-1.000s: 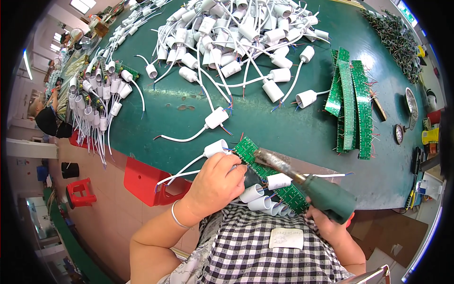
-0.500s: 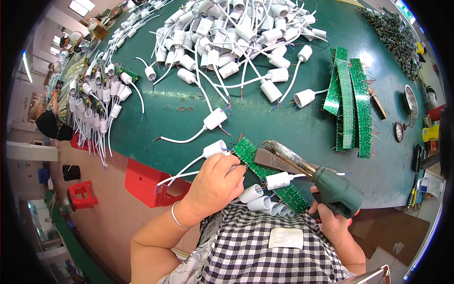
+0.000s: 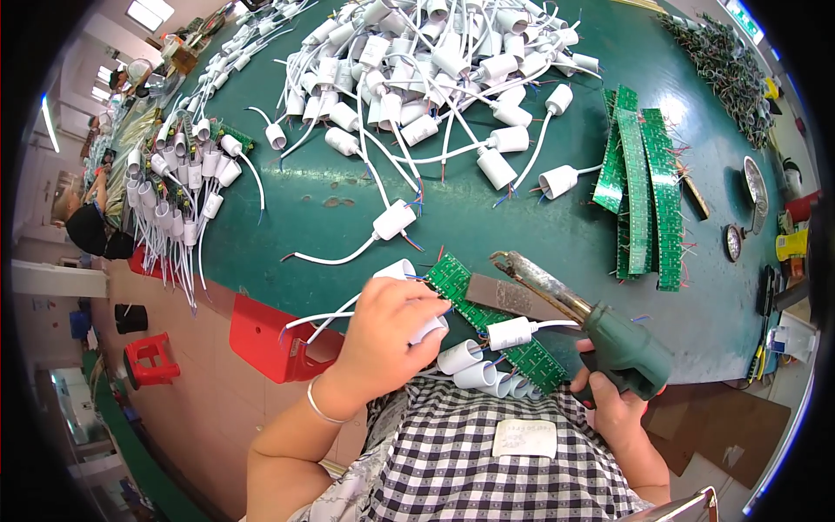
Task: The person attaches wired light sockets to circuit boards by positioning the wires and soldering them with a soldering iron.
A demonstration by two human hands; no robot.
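My left hand (image 3: 391, 335) curls its fingers around a white cylindrical socket (image 3: 428, 331) with wires, beside the left edge of a green circuit board (image 3: 450, 277). Another white socket (image 3: 396, 271) lies just beyond those fingers. In my right hand (image 3: 609, 402) is a green-handled soldering gun (image 3: 628, 350). Its metal tip points up and left, above a flat grey-brown bar (image 3: 513, 297) that crosses the board. Several white sockets hang by wires along the board's near edge; one socket (image 3: 509, 333) lies over the board, its cable running right.
A large heap of white sockets (image 3: 417, 70) covers the far middle of the green table (image 3: 322, 222). Stacked circuit boards (image 3: 639, 183) lie at right, near round metal dishes (image 3: 755, 183). A red stool (image 3: 265, 339) stands left below the table edge. Another person sits at far left.
The soldering gun has shifted slightly right, its tip a little higher. My left hand has turned and moved slightly left, showing more of the socket under its fingers.
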